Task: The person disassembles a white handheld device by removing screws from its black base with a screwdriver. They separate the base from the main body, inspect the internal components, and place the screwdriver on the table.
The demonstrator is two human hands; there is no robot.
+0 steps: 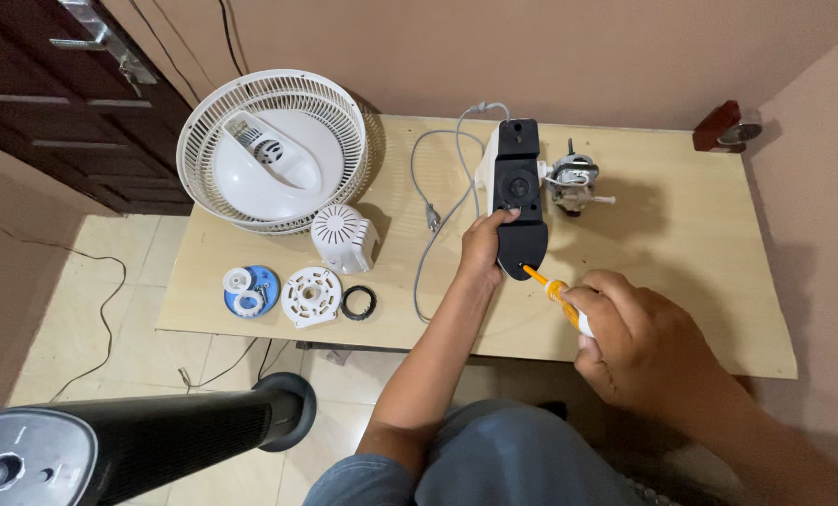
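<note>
1. Fingers of the right hand (639,337) are curling closed around the pale handle of an orange screwdriver (552,292), whose tip is pressing into the lower end of the black fan base plate (517,192).
2. Fingers of the left hand (483,245) are lying half open against the plate's left edge, thumb on top, steadying it without wrapping round it.
3. Sitting at centre frame on a light wooden table (681,281), the plate is resting beside a bare fan motor (571,183), with a grey power cord (433,201) looping to its left.
4. Toward the upper left, a white fan grille (274,159) is holding the blade; below it are lying a white motor cover (342,237), a white round disc (311,296), a black ring (358,303) and a blue cap (249,290).
5. Pale floor tiles and beige walls are surrounding the table, and a dark tower fan (147,440) is filling the lower left.
</note>
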